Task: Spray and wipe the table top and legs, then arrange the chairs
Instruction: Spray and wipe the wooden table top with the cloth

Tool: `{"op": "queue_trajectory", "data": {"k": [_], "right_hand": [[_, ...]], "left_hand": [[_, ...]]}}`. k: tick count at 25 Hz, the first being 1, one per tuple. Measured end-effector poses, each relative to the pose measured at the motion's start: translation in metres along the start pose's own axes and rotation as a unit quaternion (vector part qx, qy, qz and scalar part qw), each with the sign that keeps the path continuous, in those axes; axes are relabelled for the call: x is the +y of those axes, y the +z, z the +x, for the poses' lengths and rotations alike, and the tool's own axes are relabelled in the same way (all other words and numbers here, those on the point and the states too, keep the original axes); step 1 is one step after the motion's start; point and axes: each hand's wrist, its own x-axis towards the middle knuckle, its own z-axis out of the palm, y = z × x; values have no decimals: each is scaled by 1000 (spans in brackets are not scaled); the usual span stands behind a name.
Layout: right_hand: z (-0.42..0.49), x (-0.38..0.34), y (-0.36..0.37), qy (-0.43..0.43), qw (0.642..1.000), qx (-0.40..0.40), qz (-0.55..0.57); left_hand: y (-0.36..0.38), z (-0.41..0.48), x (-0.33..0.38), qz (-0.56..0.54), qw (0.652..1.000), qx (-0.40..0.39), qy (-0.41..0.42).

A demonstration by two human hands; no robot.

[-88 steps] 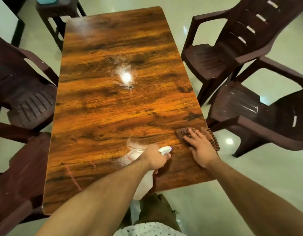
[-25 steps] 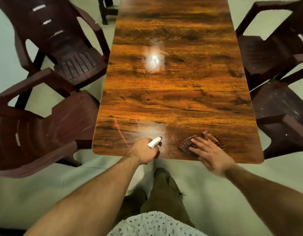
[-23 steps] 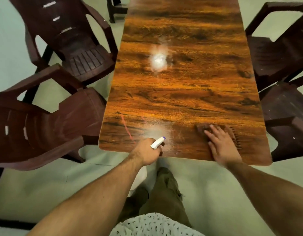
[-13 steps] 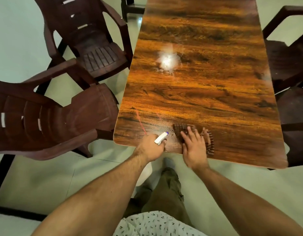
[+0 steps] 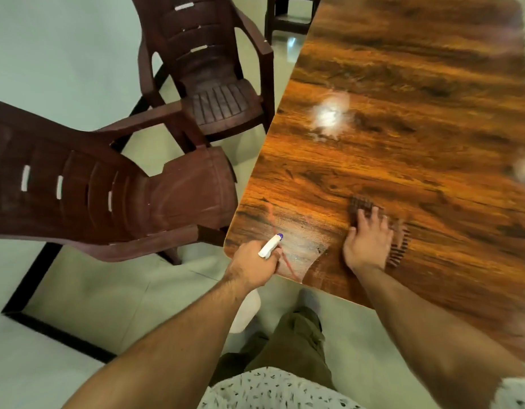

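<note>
Left hand clenched round bottle at table corner. Right hand flat, fingers spread, pressing cloth. Wet patch lies at cloth's 9 o'clock, between the hands, right hand nearer. Table runs toward 1 o'clock.

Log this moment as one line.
phase: table top wipe | left hand: grips spray bottle | right hand: presses cloth flat

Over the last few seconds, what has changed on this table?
The right hand, pressed flat on the brown ribbed cloth, has slid it left along the near end of the glossy wood-grain table, from the right edge toward the wet sprayed patch. Unchanged: the left hand grips the white spray bottle with the purple nozzle, aimed at the tabletop.
</note>
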Motion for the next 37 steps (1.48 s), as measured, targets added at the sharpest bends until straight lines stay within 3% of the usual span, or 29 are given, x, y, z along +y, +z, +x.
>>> {"op": "queue_trajectory", "data": {"k": [2, 4, 7, 9, 10, 11, 13, 14, 15, 16, 17, 19, 21, 23, 24, 26, 29, 30, 32, 34, 35, 37], "right_hand": [[-23, -45, 25, -163, 986, -40, -15], [-61, -57, 39, -310, 941, -130, -30], [-67, -18, 20, -465, 856, -217, -57], [-42, 26, -3, -524, 815, -227, -96], [-23, 46, -10, -500, 834, -204, -110], [-4, 55, -16, -442, 876, -160, -108], [32, 40, -18, -215, 973, -47, -66], [41, 11, -15, -84, 995, -15, -45], [38, -23, -8, -16, 999, -21, -32], [24, -53, 7, -31, 999, -25, -29], [-1, -79, 21, -113, 993, -22, -33], [-69, -99, 52, -337, 937, -81, -35], [-113, -82, 49, -503, 842, -182, -71], [-90, -55, 41, -608, 757, -222, -90], [-73, -43, 34, -615, 744, -244, -89], [-40, -23, 22, -604, 753, -256, -59], [-10, -15, 10, -533, 825, -181, -54], [4, -18, 11, -469, 872, -133, -37], [38, -48, 8, -259, 965, -36, -15], [54, -98, 8, -86, 996, -32, 16], [50, -121, 17, -93, 995, -42, 6], [16, -156, 44, -276, 958, -80, -21]], "left_hand": [[-5, -1, -2, 8, 1000, -5, -10], [-6, 1, -1, 19, 999, -15, -22], [-8, 4, 2, 15, 999, -24, -31], [-8, 5, 2, 5, 999, -24, -29], [-9, 4, 1, 3, 999, -24, -28], [-9, 4, 0, 3, 999, -23, -27], [-12, 4, -1, 0, 999, -14, -29], [-14, 4, -2, -1, 1000, -3, -30], [-16, 5, -3, 1, 1000, 9, -28], [-19, 5, -6, 2, 999, 18, -31], [-22, 6, -8, 2, 999, 27, -35], [-27, 9, -13, 6, 998, 39, -52], [-33, 12, -14, 8, 997, 43, -64], [-40, 13, -14, -6, 997, 45, -67], [-41, 14, -13, -16, 997, 43, -68], [-42, 14, -13, -29, 997, 41, -65], [-43, 11, -18, -60, 995, 37, -68], [-44, 11, -23, -68, 994, 38, -73], [-47, 8, -30, -70, 993, 48, -83], [-50, 5, -39, -61, 992, 57, -92], [-51, 5, -43, -57, 992, 61, -97], [-55, 2, -47, -52, 991, 62, -107]]}}
